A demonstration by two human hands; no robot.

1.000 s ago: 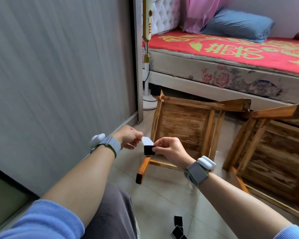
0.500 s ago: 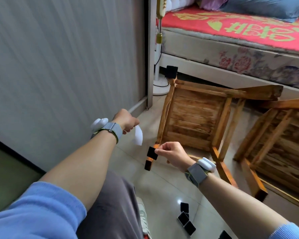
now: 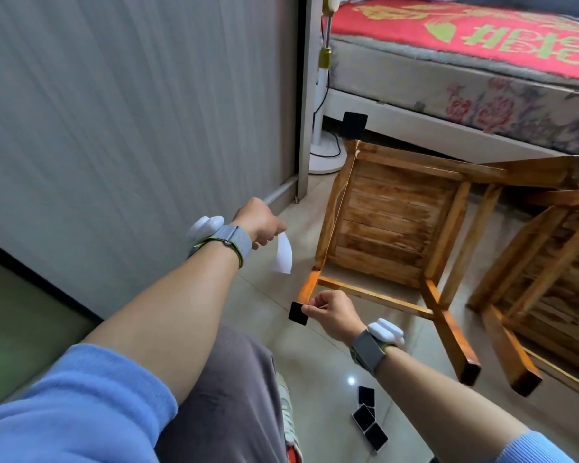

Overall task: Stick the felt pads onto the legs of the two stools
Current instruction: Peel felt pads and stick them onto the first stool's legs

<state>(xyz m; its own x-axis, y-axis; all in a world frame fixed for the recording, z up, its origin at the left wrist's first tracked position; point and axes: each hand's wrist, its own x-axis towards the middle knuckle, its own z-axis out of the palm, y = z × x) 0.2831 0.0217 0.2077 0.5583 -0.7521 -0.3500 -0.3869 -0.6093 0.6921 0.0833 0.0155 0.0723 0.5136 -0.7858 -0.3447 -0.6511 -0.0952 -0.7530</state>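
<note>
Nearby: spare pads [image 3: 368,418] on floor | right hand [image 3: 331,312] pinches pad [image 3: 297,313]

I'm looking into a bedroom in someone's home — a bed [image 3: 482,78] runs along the far side, with a red spread printed in green over a floral mattress. A standing fan's white base [image 3: 325,158] sits at its foot beside a grey wood-grain wardrobe door [image 3: 131,111]. Pale glossy floor tiles [image 3: 315,372] underfoot (they catch a ceiling light) — plainly domestic.
</note>
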